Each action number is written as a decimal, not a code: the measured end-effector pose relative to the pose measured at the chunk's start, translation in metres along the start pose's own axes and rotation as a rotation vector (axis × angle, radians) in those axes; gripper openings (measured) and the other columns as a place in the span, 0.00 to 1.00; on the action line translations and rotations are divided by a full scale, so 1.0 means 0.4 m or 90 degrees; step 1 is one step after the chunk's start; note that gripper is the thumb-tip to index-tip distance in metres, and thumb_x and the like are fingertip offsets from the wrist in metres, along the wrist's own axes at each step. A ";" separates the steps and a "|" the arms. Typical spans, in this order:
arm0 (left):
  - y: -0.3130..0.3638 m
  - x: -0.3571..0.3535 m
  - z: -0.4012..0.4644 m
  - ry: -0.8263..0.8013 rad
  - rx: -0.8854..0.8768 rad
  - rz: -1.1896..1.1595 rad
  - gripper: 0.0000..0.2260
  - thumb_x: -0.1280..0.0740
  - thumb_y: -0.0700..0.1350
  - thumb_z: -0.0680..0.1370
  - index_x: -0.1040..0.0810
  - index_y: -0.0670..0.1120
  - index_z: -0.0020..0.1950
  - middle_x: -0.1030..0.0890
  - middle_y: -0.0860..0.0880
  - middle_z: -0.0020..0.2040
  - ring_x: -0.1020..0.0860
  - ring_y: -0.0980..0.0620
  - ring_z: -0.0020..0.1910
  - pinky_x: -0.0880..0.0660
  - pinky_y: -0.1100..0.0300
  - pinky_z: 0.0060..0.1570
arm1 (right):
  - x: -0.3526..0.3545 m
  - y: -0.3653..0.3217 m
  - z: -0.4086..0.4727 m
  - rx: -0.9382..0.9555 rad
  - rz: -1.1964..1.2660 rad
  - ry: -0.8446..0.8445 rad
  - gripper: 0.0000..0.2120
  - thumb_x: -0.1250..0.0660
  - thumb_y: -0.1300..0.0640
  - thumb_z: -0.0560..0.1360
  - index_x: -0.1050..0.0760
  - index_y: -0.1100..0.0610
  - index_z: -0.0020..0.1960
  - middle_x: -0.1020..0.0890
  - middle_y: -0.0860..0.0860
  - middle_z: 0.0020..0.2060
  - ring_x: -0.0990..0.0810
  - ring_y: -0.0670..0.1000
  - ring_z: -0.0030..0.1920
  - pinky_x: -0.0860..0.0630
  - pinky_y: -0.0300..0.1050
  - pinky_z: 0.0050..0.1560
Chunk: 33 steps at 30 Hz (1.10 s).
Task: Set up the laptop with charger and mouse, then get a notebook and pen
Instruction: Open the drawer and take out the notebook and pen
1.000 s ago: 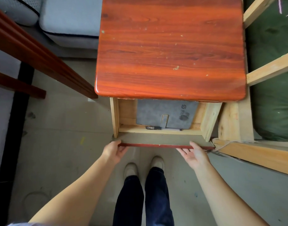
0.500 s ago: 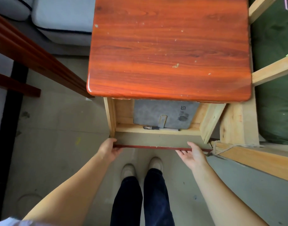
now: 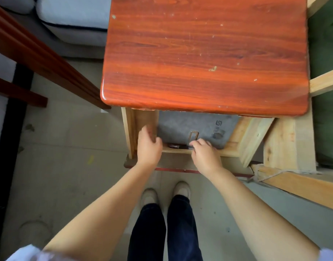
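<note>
A grey notebook (image 3: 192, 125) with a pen loop lies flat inside the pulled-out wooden drawer (image 3: 129, 132) under the red-brown table top (image 3: 205, 57). A dark pen (image 3: 177, 146) lies along the drawer's front inner edge, just below the notebook. My left hand (image 3: 148, 146) hovers over the drawer's left part, fingers curled, holding nothing. My right hand (image 3: 205, 153) reaches into the drawer with its fingertips on the right end of the pen and the notebook's lower edge; whether it grips the pen cannot be told.
A grey cushioned sofa (image 3: 73, 21) stands at the back left. Dark red wooden rails (image 3: 39, 53) run diagonally on the left. A pale wooden frame (image 3: 286, 147) with green fabric (image 3: 325, 110) sits on the right. My legs and shoes (image 3: 165, 194) stand on the concrete floor.
Both hands have let go of the drawer's front edge and moved up into the open drawer, the right one reaching the pen. The view has shifted slightly.
</note>
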<state>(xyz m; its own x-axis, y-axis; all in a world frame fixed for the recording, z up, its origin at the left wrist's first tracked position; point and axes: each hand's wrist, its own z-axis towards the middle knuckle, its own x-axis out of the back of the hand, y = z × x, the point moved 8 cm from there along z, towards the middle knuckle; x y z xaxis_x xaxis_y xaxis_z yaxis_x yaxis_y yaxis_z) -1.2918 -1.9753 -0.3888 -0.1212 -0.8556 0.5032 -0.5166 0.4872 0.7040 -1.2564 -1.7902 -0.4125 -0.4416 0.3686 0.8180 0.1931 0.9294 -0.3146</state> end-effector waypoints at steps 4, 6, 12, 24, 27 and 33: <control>-0.007 -0.044 0.067 -0.025 0.003 0.031 0.22 0.37 0.39 0.75 0.34 0.44 0.68 0.29 0.42 0.64 0.27 0.45 0.61 0.33 0.59 0.63 | -0.036 0.008 0.020 0.028 -0.084 0.025 0.10 0.39 0.56 0.76 0.27 0.53 0.57 0.25 0.53 0.53 0.29 0.57 0.58 0.32 0.52 0.55; -0.012 -0.056 0.084 -0.022 0.014 -0.011 0.22 0.34 0.41 0.74 0.35 0.43 0.66 0.27 0.42 0.62 0.27 0.43 0.62 0.29 0.51 0.64 | -0.040 0.007 0.027 0.047 -0.089 0.023 0.09 0.39 0.56 0.76 0.25 0.55 0.54 0.25 0.55 0.51 0.29 0.58 0.57 0.32 0.51 0.54; -0.005 -0.061 0.092 -0.091 0.050 -0.100 0.24 0.28 0.57 0.71 0.26 0.45 0.60 0.21 0.49 0.53 0.21 0.50 0.55 0.26 0.60 0.52 | 0.050 0.018 -0.086 0.078 0.088 0.134 0.08 0.37 0.62 0.76 0.24 0.62 0.54 0.21 0.58 0.48 0.24 0.60 0.50 0.28 0.51 0.50; 0.089 -0.038 -0.132 -0.249 0.006 -0.227 0.04 0.34 0.45 0.78 0.25 0.53 0.51 0.20 0.59 0.46 0.20 0.70 0.38 0.27 0.76 0.31 | 0.202 0.217 -0.343 -0.286 0.453 0.376 0.06 0.41 0.66 0.75 0.28 0.62 0.51 0.20 0.55 0.44 0.25 0.54 0.42 0.35 0.38 0.42; 0.068 0.015 -0.175 -0.284 0.035 -0.242 0.05 0.35 0.44 0.78 0.25 0.53 0.52 0.18 0.55 0.50 0.19 0.66 0.43 0.25 0.72 0.37 | 0.210 0.212 -0.397 -0.300 0.486 0.425 0.05 0.37 0.64 0.74 0.28 0.57 0.48 0.22 0.52 0.39 0.25 0.51 0.37 0.33 0.35 0.39; 0.004 0.210 -0.271 -0.517 0.026 -0.181 0.12 0.31 0.46 0.76 0.22 0.48 0.59 0.17 0.51 0.56 0.19 0.56 0.55 0.23 0.66 0.49 | 0.102 0.239 -0.455 -0.465 0.567 0.324 0.12 0.42 0.57 0.76 0.26 0.52 0.35 0.29 0.50 0.25 0.30 0.52 0.29 0.36 0.44 0.33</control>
<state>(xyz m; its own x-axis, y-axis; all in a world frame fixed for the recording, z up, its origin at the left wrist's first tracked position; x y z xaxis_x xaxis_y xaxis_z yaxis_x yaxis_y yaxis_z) -1.2110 -2.0276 -0.2913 -0.5431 -0.8119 -0.2143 -0.6470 0.2419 0.7231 -1.0963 -1.6898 -0.3216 0.4457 0.6612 0.6035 0.7605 0.0760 -0.6449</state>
